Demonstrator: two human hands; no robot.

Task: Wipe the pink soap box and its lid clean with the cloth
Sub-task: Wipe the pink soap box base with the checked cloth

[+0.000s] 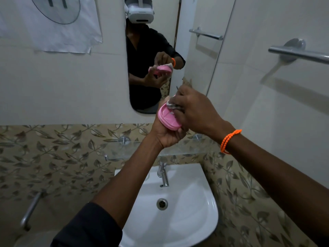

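My left hand [167,134] grips an oval pink soap box piece [168,118] from below, held up in front of the mirror above the sink. The piece is tilted with its broad face toward me; whether it is the box or the lid I cannot tell. My right hand [194,111], with an orange band at the wrist, pinches a small pale cloth [173,106] and presses it against the far end of the pink piece. Most of the cloth is hidden under my fingers. No second pink piece shows.
A white sink [201,207] with a chrome tap [163,175] lies below my arms. A glass shelf [124,148] juts from the floral tiled wall. A mirror [151,41] reflects the person. A towel bar [300,54] is on the right wall, a grab bar [30,211] at lower left.
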